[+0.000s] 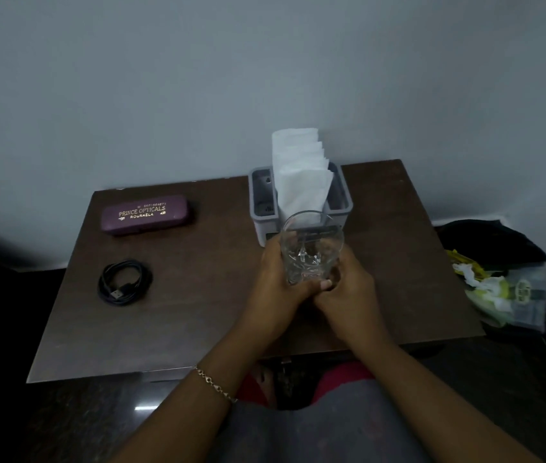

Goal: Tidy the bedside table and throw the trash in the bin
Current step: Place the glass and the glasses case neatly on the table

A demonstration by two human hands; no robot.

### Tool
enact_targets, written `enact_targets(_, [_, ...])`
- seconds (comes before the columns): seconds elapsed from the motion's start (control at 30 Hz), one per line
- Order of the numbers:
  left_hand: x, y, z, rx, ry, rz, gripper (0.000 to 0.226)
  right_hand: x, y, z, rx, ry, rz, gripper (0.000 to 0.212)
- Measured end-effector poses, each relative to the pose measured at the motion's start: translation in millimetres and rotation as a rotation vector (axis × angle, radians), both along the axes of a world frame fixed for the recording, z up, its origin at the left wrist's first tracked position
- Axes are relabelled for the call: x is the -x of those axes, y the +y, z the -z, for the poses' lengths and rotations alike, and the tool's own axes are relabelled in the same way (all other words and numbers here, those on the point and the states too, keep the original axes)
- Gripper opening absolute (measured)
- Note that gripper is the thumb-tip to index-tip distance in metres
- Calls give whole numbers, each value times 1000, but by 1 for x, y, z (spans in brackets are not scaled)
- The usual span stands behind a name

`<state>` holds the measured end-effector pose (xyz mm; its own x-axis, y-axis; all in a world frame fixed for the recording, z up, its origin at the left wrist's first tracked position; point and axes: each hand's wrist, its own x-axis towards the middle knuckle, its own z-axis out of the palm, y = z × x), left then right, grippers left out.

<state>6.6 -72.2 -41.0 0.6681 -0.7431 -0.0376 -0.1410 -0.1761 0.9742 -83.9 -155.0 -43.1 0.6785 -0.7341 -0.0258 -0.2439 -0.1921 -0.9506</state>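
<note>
Clear tumbler (310,248) upright between left grip (275,290) and right grip (348,292).

Fingers of the left grip (273,290) and right grip (350,297) hide the base of the glass (310,245). At its 12 o'clock, the glass covers part of the grey holder (260,212) front. At 3 o'clock, the counter (198,295) hides the left side of the bin (498,233); print on the wrappers (507,292) is blurred.

Clear glossy glass tumbler (310,248); matt dark wood-look table (198,279); grey plastic holder (261,208) w/ paper tissues (298,172).
</note>
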Motion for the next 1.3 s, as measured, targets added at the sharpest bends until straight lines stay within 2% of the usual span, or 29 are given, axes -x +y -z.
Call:
enact_targets(0.43, [2,1,1,14,9,2,73,2,3,0,-28,32,-8,52])
enact_targets(0.67, [7,-2,-5,-1,39,62,74,9,2,-1,-36,82,3,68])
enact_targets(0.77, [0,16,-21,-59,92,85,73,21,7,-7,-13,215,100,82])
enact_targets(0.87, [-16,56,-32,-71,-25,-157,53,40,28,-24,-15,363,87,52])
enact_targets(1.0, [-65,112,-26,-34,-236,-626,27,19,74,-44,-98,234,-185,30])
enact_targets(1.07, [-103,131,-16,-94,-255,-772,28,-11,90,-46,-75,174,-266,37])
enact_targets(1.17, [-150,145,-7,-208,-250,-884,58,-64,98,-47,-59,125,-267,44])
enact_targets(1.3, [-188,136,-10,-337,-285,-888,63,-129,94,-34,-39,140,-179,63])
